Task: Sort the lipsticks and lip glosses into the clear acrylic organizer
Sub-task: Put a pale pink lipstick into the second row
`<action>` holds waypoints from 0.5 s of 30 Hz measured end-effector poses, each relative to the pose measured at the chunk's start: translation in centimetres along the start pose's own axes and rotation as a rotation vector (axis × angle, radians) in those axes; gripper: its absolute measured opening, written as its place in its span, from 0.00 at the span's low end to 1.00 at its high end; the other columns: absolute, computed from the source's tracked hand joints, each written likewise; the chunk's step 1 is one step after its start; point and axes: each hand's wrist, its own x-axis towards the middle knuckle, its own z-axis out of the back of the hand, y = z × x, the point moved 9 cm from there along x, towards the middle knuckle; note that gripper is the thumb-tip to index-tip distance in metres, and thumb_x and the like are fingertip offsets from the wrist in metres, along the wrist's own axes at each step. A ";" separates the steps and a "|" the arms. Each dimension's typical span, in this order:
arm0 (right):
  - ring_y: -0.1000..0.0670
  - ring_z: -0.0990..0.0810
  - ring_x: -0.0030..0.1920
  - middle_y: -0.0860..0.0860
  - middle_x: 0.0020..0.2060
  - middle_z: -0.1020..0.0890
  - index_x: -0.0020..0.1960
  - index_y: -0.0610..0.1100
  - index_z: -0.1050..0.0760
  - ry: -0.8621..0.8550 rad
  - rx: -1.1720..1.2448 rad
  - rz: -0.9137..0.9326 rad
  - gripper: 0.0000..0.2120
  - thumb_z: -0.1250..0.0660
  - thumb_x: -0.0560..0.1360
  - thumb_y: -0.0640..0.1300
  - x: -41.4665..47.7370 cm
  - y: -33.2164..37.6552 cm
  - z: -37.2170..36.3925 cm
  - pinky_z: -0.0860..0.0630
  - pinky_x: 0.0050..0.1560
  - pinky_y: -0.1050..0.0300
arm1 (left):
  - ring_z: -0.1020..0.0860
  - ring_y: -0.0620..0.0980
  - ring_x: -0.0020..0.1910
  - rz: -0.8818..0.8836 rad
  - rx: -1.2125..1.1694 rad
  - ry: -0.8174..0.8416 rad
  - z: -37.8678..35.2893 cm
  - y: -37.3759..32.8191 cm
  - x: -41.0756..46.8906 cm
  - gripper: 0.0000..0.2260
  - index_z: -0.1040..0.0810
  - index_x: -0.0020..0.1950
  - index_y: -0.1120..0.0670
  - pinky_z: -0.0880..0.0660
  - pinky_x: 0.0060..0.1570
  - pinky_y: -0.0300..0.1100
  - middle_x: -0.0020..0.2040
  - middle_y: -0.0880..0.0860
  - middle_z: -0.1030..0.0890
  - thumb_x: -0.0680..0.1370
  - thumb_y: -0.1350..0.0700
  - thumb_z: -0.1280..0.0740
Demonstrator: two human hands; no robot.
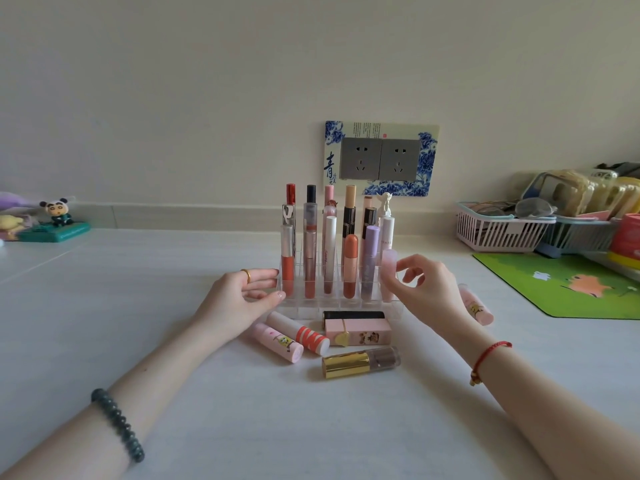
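Note:
The clear acrylic organizer (311,308) stands mid-table with several lip glosses upright in its back rows. My left hand (242,299) touches its left front corner, fingers apart, holding nothing. My right hand (424,289) pinches a pale pink tube (388,268) standing in the organizer's right end slot. In front of the organizer lie a pink cartoon lipstick (278,342), a white lipstick with orange stripes (299,332), a black tube (353,315), a square pink lipstick (358,331) and a gold-capped tube (360,362). Another pink lipstick (479,310) lies behind my right wrist.
A green mat (568,285) lies at the right, with a pink basket (498,232) and a blue basket (578,233) of clutter behind it. Panda figurines (57,216) sit at the far left. A wall socket (379,159) is behind the organizer.

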 end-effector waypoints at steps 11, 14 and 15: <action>0.57 0.29 0.34 0.54 0.35 0.25 0.45 0.51 0.27 -0.020 0.013 0.026 0.12 0.32 0.68 0.57 0.0 0.1 0.8 0.36 0.30 0.63 | 0.22 0.39 0.42 -0.084 0.220 -0.023 1.1 -1.8 -0.8 0.16 0.22 0.58 0.53 0.31 0.40 0.24 0.47 0.45 0.21 0.71 0.56 0.29; 0.57 0.29 0.33 0.54 0.35 0.25 0.46 0.50 0.26 -0.073 0.003 0.068 0.12 0.31 0.68 0.55 0.2 0.5 2.0 0.36 0.30 0.63 | 0.23 0.32 0.39 -0.167 0.297 -0.050 2.6 -3.6 -1.3 0.09 0.19 0.51 0.52 0.30 0.43 0.28 0.39 0.39 0.20 0.71 0.54 0.29; 0.56 0.29 0.33 0.54 0.34 0.25 0.47 0.50 0.26 -0.086 0.011 0.077 0.11 0.30 0.68 0.54 0.2 0.5 2.4 0.36 0.30 0.62 | 0.24 0.30 0.38 -0.199 0.302 -0.024 2.9 -4.2 -1.5 0.06 0.18 0.47 0.50 0.32 0.43 0.26 0.37 0.36 0.21 0.70 0.54 0.29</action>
